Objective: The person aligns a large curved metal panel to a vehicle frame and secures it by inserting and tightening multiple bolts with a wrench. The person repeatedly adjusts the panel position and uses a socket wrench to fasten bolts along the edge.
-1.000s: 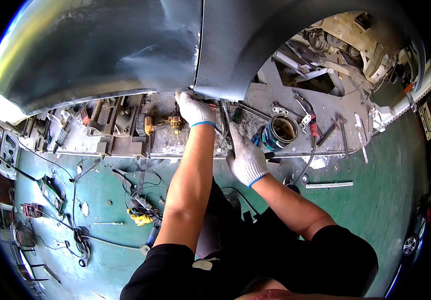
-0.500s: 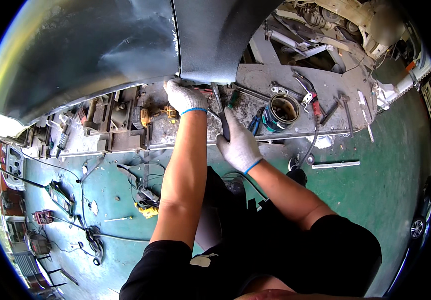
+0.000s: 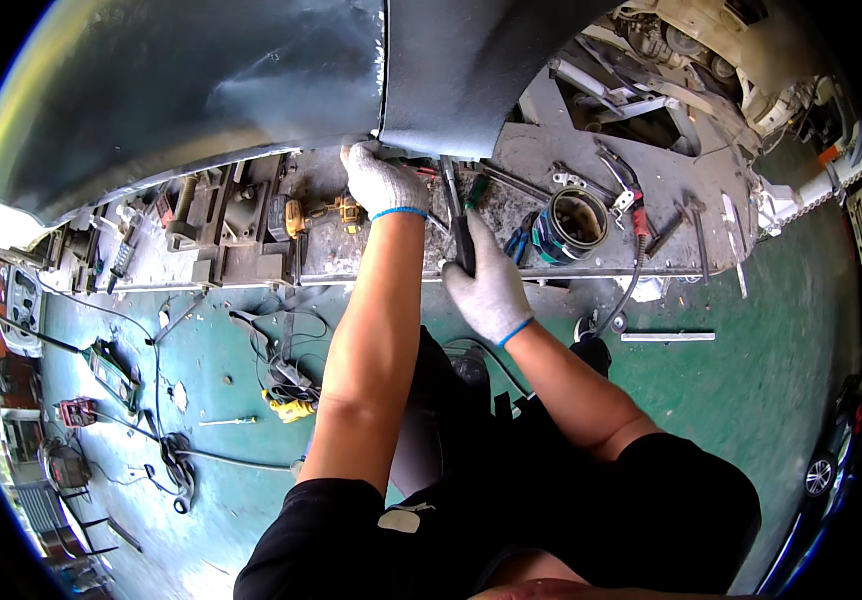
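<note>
My left hand [image 3: 388, 187], in a white glove with a blue cuff, is at the bottom edge of a dark car body panel [image 3: 251, 80], just left of its seam with a second dark panel [image 3: 441, 85]. Its fingers curl at that edge, and what they grip is hidden. Lower and to the right, my gloved right hand [image 3: 496, 290] is closed round the black handle of a metal-shafted tool [image 3: 464, 243]. The shaft rises almost upright to the second panel's lower edge, where its far end is hard to make out. A green-handled tool [image 3: 477, 190] lies beside the shaft.
The metal bench [image 3: 641, 225] carries an open can [image 3: 571, 225], blue-handled pliers [image 3: 519, 240], a red-handled welding torch [image 3: 639, 215], a hammer [image 3: 696, 225] and a yellow cordless drill [image 3: 316, 215]. Cables and a yellow power tool [image 3: 289, 405] lie on the green floor.
The view has turned slightly, so panels and hands appear further right. Both hands keep about the same hold beside the panel edge, with the black-handled tool still in the right.
</note>
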Demonstrator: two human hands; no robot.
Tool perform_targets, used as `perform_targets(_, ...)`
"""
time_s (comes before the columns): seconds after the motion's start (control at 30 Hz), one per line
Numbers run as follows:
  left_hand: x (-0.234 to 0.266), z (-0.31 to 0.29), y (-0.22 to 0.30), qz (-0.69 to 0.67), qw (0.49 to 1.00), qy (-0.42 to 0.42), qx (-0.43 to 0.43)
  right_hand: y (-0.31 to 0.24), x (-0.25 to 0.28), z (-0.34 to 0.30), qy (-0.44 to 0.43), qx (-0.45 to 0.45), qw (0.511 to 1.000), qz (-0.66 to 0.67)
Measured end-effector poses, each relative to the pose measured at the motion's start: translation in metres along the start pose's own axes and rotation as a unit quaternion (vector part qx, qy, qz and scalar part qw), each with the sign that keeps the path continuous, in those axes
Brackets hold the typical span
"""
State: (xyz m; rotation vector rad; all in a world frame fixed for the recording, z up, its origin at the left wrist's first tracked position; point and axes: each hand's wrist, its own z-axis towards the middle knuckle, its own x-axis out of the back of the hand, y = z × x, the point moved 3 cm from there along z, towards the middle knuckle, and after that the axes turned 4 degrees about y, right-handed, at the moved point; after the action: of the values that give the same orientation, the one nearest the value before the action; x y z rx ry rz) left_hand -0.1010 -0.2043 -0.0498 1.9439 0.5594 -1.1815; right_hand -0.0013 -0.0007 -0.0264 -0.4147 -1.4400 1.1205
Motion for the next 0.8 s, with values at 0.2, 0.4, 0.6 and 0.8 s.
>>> perform_targets(0.2, 0.004, 0.01, -0.001, 0.004, 0.999, -0.039, -0.022, 0.033, -0.029, -0.002, 0.047, -0.015, 0.977, 0.209)
perform_targets(0.4, 0.013, 0.015, -0.002, 0.004, 1.0, -0.029, 0.001, 0.015, -0.027, -0.004, -0.007, -0.062, 0.976, 0.209)
perform_targets(0.6, 0.005, 0.005, 0.016, -0.004, 0.995, -0.072, 0.067, -0.015, -0.027, -0.027, -0.015, 0.051, 0.997, 0.056)
perform_targets(0.8, -0.004, -0.011, 0.035, -0.004, 0.985, -0.128, 0.113, -0.022, -0.038, 0.016, -0.027, 0.06, 0.995, 0.076)
